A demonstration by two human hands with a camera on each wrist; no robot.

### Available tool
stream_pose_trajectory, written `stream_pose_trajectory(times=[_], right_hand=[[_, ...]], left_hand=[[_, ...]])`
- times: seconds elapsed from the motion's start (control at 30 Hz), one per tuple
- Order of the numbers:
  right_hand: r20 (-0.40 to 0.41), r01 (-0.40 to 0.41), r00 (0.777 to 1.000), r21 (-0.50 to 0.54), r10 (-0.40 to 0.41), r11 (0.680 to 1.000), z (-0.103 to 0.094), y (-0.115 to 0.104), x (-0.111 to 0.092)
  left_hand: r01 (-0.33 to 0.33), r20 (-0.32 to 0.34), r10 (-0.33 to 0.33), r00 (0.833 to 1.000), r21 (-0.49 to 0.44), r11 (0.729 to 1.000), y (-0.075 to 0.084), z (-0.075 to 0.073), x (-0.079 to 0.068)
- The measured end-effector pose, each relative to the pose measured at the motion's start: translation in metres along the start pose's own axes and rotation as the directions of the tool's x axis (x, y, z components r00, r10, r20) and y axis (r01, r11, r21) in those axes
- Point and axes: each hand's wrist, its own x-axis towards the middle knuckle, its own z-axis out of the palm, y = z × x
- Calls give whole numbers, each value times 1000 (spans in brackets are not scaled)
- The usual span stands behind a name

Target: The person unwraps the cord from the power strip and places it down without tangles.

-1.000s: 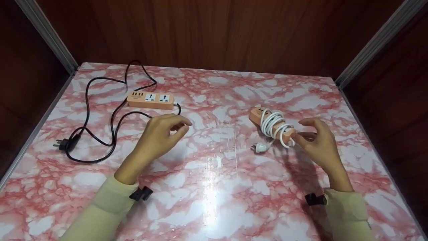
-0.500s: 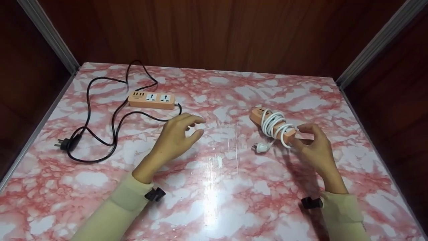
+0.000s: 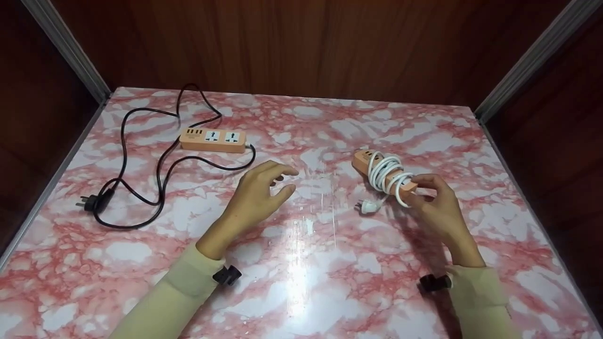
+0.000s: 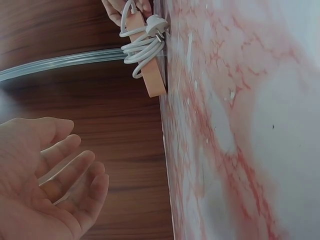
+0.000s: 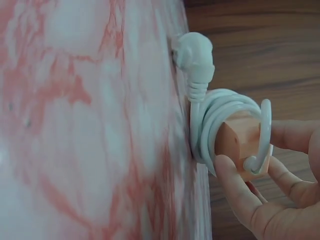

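An orange power strip (image 3: 362,161) with a white cord (image 3: 387,172) wound round it lies slantwise on the right of the table. Its white plug (image 5: 195,55) sits beside the coils. My right hand (image 3: 438,205) holds the near end of this strip, thumb on one side and fingers on the other, as the right wrist view shows. My left hand (image 3: 259,193) hovers over the middle of the table with loosely bent fingers and nothing in them. In the left wrist view its palm (image 4: 25,175) is bare, and the wrapped strip (image 4: 152,80) shows beyond.
Another orange power strip (image 3: 212,141) lies at the back left, its black cord (image 3: 162,183) spread in loose loops. The black plug (image 3: 94,201) rests near the left edge. Dark wood panels (image 3: 301,47) wall in the pink-and-white marbled table (image 3: 301,117).
My left hand has moved right, away from the black cord. The right hand has shifted slightly left, closing its fingers onto the end of the wrapped power strip.
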Motion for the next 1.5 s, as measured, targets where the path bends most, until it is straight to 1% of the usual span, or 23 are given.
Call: stream_pose_trajectory(times=[0.17, 0.3, 0.5, 0.73, 0.97, 1.1, 1.23, 1.33, 1.43, 1.5], right_hand=[[-11, -16, 1000, 28, 16, 999, 4, 3, 4], [-29, -30, 999, 68, 32, 997, 8, 7, 9], [-75, -18, 997, 111, 27, 994, 13, 8, 15], [-105, -3, 994, 115, 15, 993, 17, 4, 20], [-106, -11, 994, 180, 31, 984, 20, 7, 25], [-106, -13, 994, 200, 35, 980, 20, 10, 27], [-111, -12, 993, 192, 34, 981, 20, 11, 28], [-115, -13, 993, 164, 32, 986, 19, 12, 28], [-126, -12, 992, 156, 32, 988, 18, 13, 29], [-124, -12, 992, 162, 32, 987, 18, 14, 28]], left_hand=[[-10, -12, 10, 1000, 8, 1000, 1, 2, 1], [-5, -3, 5, 1000, 5, 1000, 1, 4, 1], [7, 12, -7, 1000, -3, 1000, 1, 6, 0], [3, 19, -4, 1000, 6, 1000, 2, 6, 0], [-2, 22, 2, 1000, 21, 1000, 2, 10, -1], [2, 32, -3, 999, 26, 1000, 3, 12, -1], [8, 47, -10, 999, 26, 1000, 4, 14, -1], [12, 58, -13, 998, 26, 1000, 5, 17, -1], [12, 77, -14, 997, 26, 1000, 7, 21, -1], [0, 84, -2, 996, 22, 1000, 9, 26, 1]])
